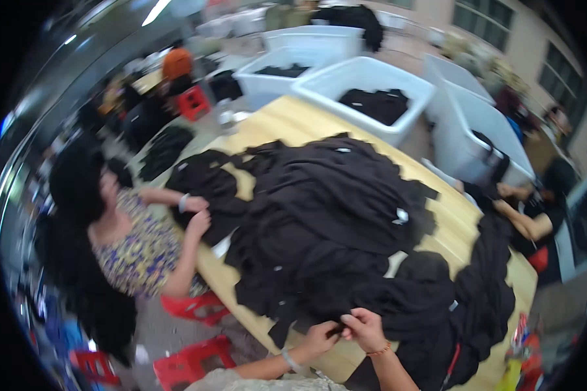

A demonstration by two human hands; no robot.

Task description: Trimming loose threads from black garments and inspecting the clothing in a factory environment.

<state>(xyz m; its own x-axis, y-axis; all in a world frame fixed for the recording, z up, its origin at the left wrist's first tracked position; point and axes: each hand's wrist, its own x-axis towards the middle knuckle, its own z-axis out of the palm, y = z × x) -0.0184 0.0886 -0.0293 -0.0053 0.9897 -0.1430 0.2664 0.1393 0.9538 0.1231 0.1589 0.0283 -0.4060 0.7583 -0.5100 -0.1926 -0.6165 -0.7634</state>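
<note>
- A big heap of black cloth (pixel 319 221) is spread over the wooden tabletop (pixel 293 120), filling most of the middle of the view.
- The near edge of the heap, at about 6 o'clock, is held by both of the person's own hands.
- A small fold of black cloth is pinched by the left hand (pixel 321 337), with the fingers pressed together on it.
- The same fold is pinched by the right hand (pixel 366 329), just beside the left hand at its 3 o'clock; an orange band is worn on that wrist.
- The picture is a bit blurred, so what is between the fingertips cannot be made out.
- For this step to go well, the fold should be kept flat and tight between the two hands, and only one piece should be lifted from the heap.
- The rest of the heap should be left still, so nothing is dragged off the tabletop.
- At 9 o'clock, the cloth is touched by another person's hands (pixel 199 215).
- At 12 o'clock, white bins (pixel 365 78) with more black cloth are seen.
- Red stools (pixel 192 362) are on the floor at 7 o'clock.
</note>
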